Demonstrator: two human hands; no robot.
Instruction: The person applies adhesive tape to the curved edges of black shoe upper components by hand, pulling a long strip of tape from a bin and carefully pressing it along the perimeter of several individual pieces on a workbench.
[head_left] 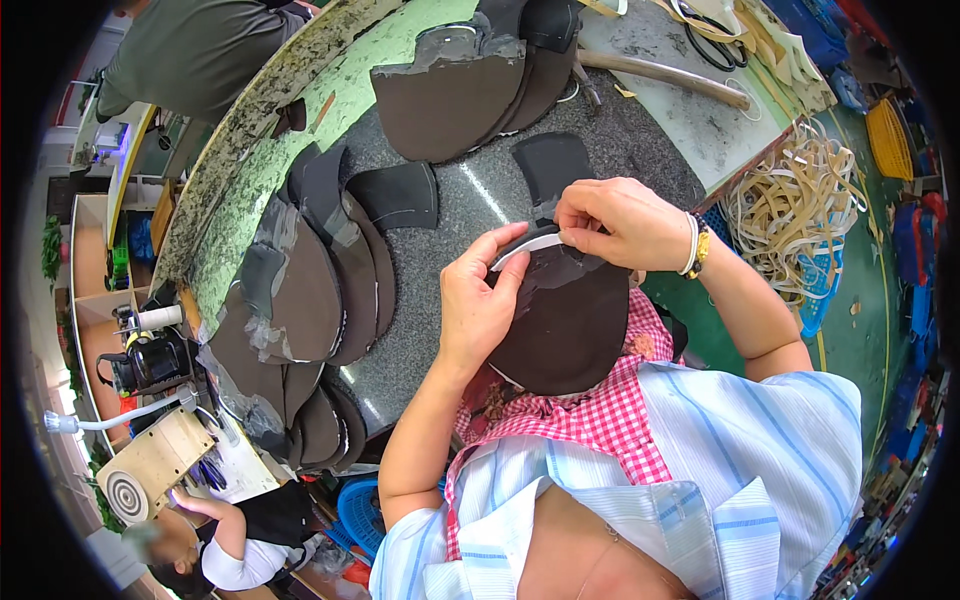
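A dark brown rounded sheet piece point(565, 335), perhaps fabric or leather, is held up in front of my apron. Along its upper edge runs a narrow white band point(530, 246) beside a black rim. My left hand point(475, 300) grips that edge, fingers behind and thumb in front. At the band's right end, the thumb and fingers of my right hand point(630, 225) are pinched together on the edge; the fingertips partly hide what lies between them. A small black curved piece point(553, 165) lies on the dark stone slab just beyond my right hand.
Stacks of similar brown pieces point(310, 290) cover the left of the slab point(450, 290), with another stack point(450, 100) at the back. A wooden-handled hammer point(665, 75) and black scissors point(712, 40) lie far right. Beige strips point(790, 210) hang at right. Another person point(240, 540) sits lower left.
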